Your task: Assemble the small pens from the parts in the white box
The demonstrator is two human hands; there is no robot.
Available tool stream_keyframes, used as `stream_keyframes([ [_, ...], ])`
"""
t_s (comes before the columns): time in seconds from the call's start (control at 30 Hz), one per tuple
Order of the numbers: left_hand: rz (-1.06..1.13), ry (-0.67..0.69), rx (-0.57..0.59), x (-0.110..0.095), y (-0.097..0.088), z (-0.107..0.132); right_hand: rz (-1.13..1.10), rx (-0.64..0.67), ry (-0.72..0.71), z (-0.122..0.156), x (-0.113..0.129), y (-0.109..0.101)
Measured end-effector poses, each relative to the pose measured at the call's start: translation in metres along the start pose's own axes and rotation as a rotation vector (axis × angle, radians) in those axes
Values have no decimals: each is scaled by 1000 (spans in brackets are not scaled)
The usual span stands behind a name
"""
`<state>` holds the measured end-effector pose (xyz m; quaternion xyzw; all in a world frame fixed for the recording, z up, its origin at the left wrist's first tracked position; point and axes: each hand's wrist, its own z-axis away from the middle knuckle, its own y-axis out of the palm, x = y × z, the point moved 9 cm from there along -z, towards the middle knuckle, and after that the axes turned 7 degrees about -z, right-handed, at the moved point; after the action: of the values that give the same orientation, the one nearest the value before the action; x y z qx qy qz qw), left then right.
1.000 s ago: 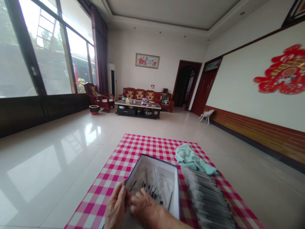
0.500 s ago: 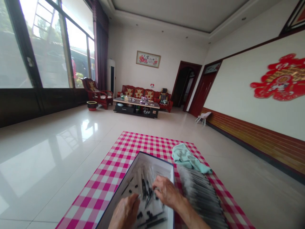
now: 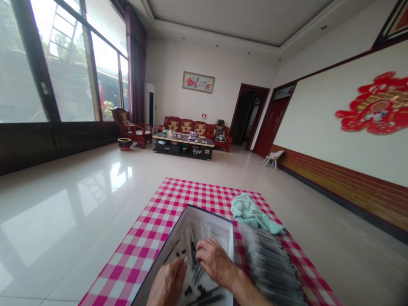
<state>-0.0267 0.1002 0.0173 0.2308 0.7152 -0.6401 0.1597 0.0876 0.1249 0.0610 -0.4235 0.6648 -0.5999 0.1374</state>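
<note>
A white box with a dark blue rim (image 3: pixel 208 208) holds loose pen parts: thin clear tubes, black sticks (image 3: pixel 208 297) and small black caps (image 3: pixel 188 290). Over its left side my left hand (image 3: pixel 167 280) is closed, with a small clear tip of something showing between thumb and forefinger. My right hand (image 3: pixel 215 261) is inside the box, to the right of the left one, its fingers curled down over the black and clear parts. What its fingertips grip is hidden. Beside the box, on the right, lies a long row of clear and dark pens (image 3: pixel 274 263), neither hand touching it.
Under the box is a pink-and-white checked tablecloth (image 3: pixel 140 238). A mint-green cloth (image 3: pixel 255 214) lies crumpled at the far right, behind the pens. Farther off, a low coffee table (image 3: pixel 183 144) and a red wooden sofa (image 3: pixel 188 126) stand on the shiny tiled floor.
My right hand has moved left and slightly down, closer to my left hand. My left hand stays nearly in place, still closed. The view has tilted up slightly.
</note>
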Motion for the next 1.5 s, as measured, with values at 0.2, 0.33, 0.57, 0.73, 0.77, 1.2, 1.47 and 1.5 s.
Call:
stream_keyframes([
  [0.2, 44, -33, -28, 4, -6, 0, -655, -652, 341, 16, -31, -79],
  [0.33, 84, 10, -59, -1, -8, 0, -1206, -728, 507, 28, -36, -48],
  [0.57, 192, 164, -100, -12, -8, 4, -1921, -652, 606, 38, -13, 29],
  [0.73, 278, 228, -170, -14, -12, 5, -1743, -712, 692, 46, -23, 41],
  [0.77, 297, 238, -174, -15, -13, 4, -1678, -703, 701, 46, -24, 41],
  [1.2, 306, 291, -77, -34, -21, 7, -1430, -520, 648, 38, -14, 31],
  [1.47, 217, 229, 43, -36, -17, 7, -1272, -373, 596, 37, -7, 30],
  [1.5, 190, 220, 36, -35, -17, 7, -1258, -369, 602, 37, -8, 32],
])
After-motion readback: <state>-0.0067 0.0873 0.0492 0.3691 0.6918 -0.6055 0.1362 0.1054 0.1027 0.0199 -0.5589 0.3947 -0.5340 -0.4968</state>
